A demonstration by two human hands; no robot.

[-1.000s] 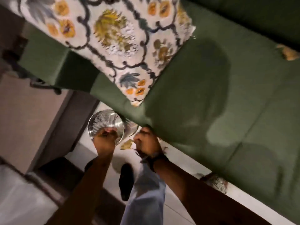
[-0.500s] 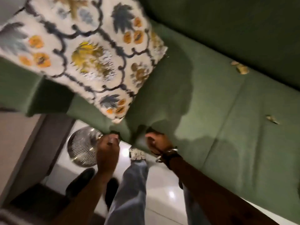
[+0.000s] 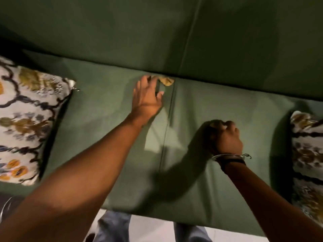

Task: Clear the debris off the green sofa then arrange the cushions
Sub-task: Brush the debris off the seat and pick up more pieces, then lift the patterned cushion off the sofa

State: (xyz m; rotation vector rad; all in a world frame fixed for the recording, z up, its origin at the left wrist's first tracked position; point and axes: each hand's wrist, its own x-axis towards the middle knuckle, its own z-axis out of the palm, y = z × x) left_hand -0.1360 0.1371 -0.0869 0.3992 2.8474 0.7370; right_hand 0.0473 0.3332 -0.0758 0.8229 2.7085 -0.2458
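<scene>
The green sofa (image 3: 227, 95) fills the view, its seat split by a seam down the middle. A dry yellow-brown leaf (image 3: 167, 81) lies in the crease where seat meets backrest. My left hand (image 3: 146, 98) reaches to it with fingers apart, the fingertips right beside the leaf. My right hand (image 3: 226, 138) rests on the right seat cushion, closed in a fist around a small pale scrap of debris (image 3: 216, 124) that shows at the knuckles. One floral cushion (image 3: 26, 119) lies at the left end of the seat, another floral cushion (image 3: 307, 154) at the right end.
The rim of a metal bowl (image 3: 4, 207) shows at the lower left edge, off the sofa. My legs in jeans (image 3: 113, 226) stand on the pale floor (image 3: 152, 227) against the sofa's front edge.
Both hands have left the sofa's front edge near the bowl and moved onto the seat. The view has swung up to face the sofa square on.
</scene>
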